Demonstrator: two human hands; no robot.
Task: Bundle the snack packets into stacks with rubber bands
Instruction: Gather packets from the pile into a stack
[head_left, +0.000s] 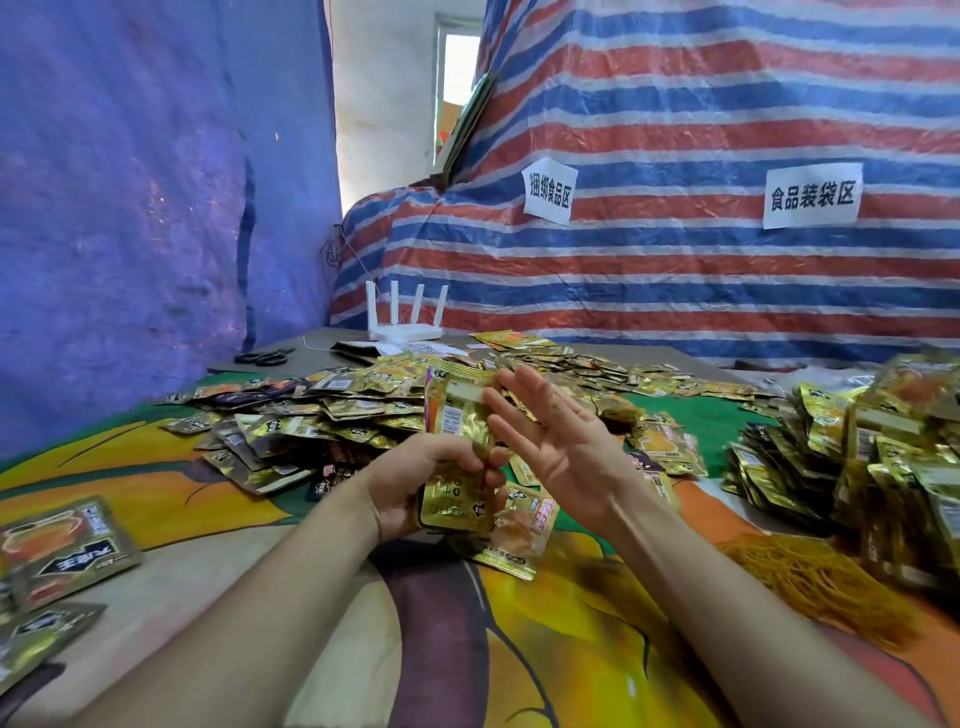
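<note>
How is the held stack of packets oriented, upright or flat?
Upright: the left hand grips the stack of packets at its lower end, top edge pointing up.

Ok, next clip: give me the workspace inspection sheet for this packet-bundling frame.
Surface: table under patterned cloth.
Job's things: loose snack packets heaped centre; stacked packets right; rubber bands in front of them.
Clutter: scissors, router at the back.
Grips: left hand holds an upright packet stack; right hand open beside it.
Cables: thin white wire by the router.
Surroundings: blue tarp left, striped tarp with paper signs behind.
</note>
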